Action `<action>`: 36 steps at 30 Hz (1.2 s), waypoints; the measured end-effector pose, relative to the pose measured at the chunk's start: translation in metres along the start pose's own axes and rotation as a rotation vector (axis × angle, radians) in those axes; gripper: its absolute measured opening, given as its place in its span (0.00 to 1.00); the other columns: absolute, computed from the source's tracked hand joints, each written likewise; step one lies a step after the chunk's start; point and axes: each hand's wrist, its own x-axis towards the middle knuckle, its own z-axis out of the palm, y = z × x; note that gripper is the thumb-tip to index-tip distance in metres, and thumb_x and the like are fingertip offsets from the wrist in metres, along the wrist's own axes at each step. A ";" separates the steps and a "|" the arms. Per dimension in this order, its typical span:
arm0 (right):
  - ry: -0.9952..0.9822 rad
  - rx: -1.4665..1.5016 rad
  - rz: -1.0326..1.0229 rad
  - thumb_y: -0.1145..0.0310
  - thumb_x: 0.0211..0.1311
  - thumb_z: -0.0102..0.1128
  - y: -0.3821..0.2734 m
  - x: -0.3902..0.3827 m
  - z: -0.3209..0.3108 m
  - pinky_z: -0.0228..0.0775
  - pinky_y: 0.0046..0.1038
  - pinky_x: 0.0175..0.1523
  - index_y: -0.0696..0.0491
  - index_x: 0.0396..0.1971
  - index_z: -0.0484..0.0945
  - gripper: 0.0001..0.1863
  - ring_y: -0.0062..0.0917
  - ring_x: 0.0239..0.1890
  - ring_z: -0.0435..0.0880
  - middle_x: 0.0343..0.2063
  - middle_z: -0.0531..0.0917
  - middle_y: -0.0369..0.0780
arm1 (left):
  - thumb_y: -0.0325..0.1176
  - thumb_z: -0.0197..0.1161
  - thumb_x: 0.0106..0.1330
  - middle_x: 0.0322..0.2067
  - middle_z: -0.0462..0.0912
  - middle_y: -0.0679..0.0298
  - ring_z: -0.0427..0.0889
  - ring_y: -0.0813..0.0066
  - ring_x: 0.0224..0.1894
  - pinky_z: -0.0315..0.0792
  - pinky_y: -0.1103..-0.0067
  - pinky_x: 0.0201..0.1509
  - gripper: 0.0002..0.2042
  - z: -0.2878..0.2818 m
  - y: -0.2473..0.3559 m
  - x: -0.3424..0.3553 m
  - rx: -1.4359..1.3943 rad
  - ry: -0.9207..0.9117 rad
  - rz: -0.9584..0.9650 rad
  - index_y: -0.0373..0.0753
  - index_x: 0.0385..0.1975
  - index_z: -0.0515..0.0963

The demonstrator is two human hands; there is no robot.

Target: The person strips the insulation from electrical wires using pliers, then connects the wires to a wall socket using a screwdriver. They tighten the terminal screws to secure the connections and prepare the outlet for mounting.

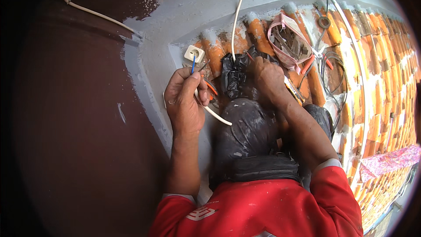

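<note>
Looking down through the head view, the only one I have, I see my two hands apart, one on either side of the black plastic [231, 78] in front of my knee. My left hand [184, 94] is pinching a short white cable [219, 117] between thumb and fingers; its lower end juts out toward my knee, while a blue wire [193, 64] stands up above my fingertips, just in front of the white socket [194, 53] on the roof tiles. My right hand [268, 77] is curled beside the black plastic, with a thin reddish thing [250, 55] near its fingers; whether I am gripping that, I cannot tell. An orange-handled tool [212, 88] lies partly hidden behind my left fingers, and the open pink pouch [289, 39] sits beyond my right hand, near the red-handled pliers [328, 62]. I judge the step in hand to be readying the wire ends of this cable, with the socket not yet joined to it as far as I can see. To my mind, the next move calls for a steady left pinch, the wires kept separate, and my right hand brought across to work on their tips.
</note>
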 end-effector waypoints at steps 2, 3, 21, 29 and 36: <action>-0.030 -0.036 0.011 0.69 0.75 0.54 -0.003 0.000 -0.001 0.86 0.48 0.53 0.58 0.46 0.79 0.09 0.49 0.47 0.93 0.44 0.90 0.53 | 0.28 0.64 0.78 0.30 0.83 0.63 0.72 0.79 0.22 0.66 0.80 0.25 0.05 -0.010 0.002 0.000 0.002 -0.003 -0.008 0.32 0.45 0.83; -0.006 -0.065 -0.005 0.69 0.75 0.55 -0.004 -0.002 -0.006 0.86 0.48 0.53 0.58 0.45 0.80 0.09 0.49 0.47 0.93 0.44 0.91 0.53 | 0.28 0.64 0.78 0.30 0.83 0.63 0.72 0.80 0.22 0.66 0.81 0.25 0.05 -0.013 0.003 -0.001 -0.011 0.012 -0.012 0.32 0.44 0.83; -0.489 -0.192 -0.237 0.60 0.70 0.71 -0.178 0.044 0.071 0.90 0.35 0.56 0.69 0.64 0.78 0.32 0.38 0.58 0.93 0.62 0.86 0.51 | 0.25 0.64 0.77 0.24 0.77 0.68 0.70 0.84 0.20 0.65 0.82 0.24 0.02 -0.057 0.017 -0.017 -0.003 0.207 0.156 0.34 0.42 0.81; -0.701 0.782 -0.043 0.57 0.62 0.73 -0.136 0.019 -0.049 0.81 0.39 0.58 0.66 0.55 0.83 0.30 0.36 0.46 0.91 0.43 0.92 0.47 | 0.23 0.65 0.77 0.26 0.78 0.68 0.69 0.86 0.21 0.64 0.83 0.23 0.01 -0.060 0.020 -0.027 0.114 0.267 0.236 0.33 0.43 0.81; -0.942 1.417 0.049 0.71 0.74 0.68 -0.103 -0.051 -0.119 0.82 0.24 0.38 0.59 0.65 0.79 0.23 0.23 0.44 0.92 0.48 0.93 0.44 | 0.19 0.66 0.76 0.29 0.81 0.69 0.72 0.89 0.25 0.66 0.85 0.27 0.02 -0.045 0.006 -0.027 0.298 0.237 0.312 0.32 0.44 0.82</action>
